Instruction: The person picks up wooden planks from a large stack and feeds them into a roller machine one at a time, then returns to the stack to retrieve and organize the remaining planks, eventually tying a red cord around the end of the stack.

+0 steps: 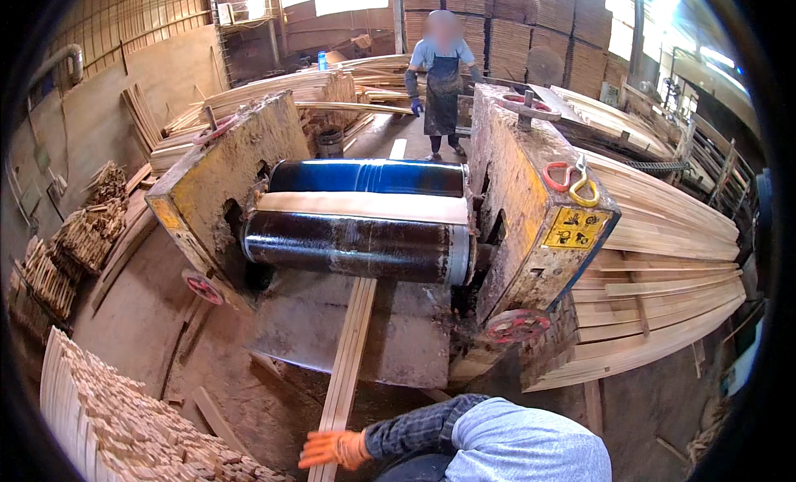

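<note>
My right hand (338,450), in an orange glove, lies across long narrow wooden strips (350,349) at the lower edge. Its fingers stretch to the left, apart, over the strips' top side. A dark checked sleeve covers the forearm, and a pale grey-blue shirt shoulder shows behind it. The strips lie side by side and run away from me over a metal feed plate (286,333) to beneath the dark front roller (352,248) of a machine. A blue-sheened roller (369,176) turns up behind it, with a pale band (365,206) between them. My left hand is out of the picture.
Dusty machine housings (531,183) flank the rollers; red handwheels (516,324) stick out low. Stacked strips (124,424) stand at near left, long boards (655,316) at right. Beyond the machine stands a person in a dark apron (442,88). Red and yellow-handled shears (574,182) rest on the right housing.
</note>
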A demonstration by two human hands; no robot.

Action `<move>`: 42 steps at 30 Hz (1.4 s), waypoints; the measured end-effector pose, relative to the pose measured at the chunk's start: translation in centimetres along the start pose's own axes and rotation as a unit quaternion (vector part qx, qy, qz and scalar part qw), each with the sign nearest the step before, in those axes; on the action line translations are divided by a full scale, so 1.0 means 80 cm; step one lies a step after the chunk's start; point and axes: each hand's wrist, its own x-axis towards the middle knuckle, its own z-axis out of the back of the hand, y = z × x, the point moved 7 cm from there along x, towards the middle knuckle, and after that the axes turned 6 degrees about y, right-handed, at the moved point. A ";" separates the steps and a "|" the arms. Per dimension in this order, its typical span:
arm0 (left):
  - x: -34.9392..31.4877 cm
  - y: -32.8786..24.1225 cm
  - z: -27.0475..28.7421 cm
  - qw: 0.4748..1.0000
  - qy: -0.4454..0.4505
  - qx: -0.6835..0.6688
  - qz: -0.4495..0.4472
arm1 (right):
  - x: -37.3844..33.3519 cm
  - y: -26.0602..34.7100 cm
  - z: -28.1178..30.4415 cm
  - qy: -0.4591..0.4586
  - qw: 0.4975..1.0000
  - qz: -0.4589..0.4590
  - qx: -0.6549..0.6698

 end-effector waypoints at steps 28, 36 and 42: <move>-0.038 0.032 -0.008 0.980 -0.121 0.125 -0.094 | -0.058 -0.076 0.077 0.009 0.986 -0.125 -0.113; -0.041 0.020 0.003 0.990 -0.086 0.069 -0.082 | 0.018 0.044 0.000 0.109 0.993 -0.022 -0.039; -0.060 0.026 0.052 0.999 0.006 -0.036 -0.013 | -0.016 -0.024 0.045 0.081 0.989 -0.068 -0.102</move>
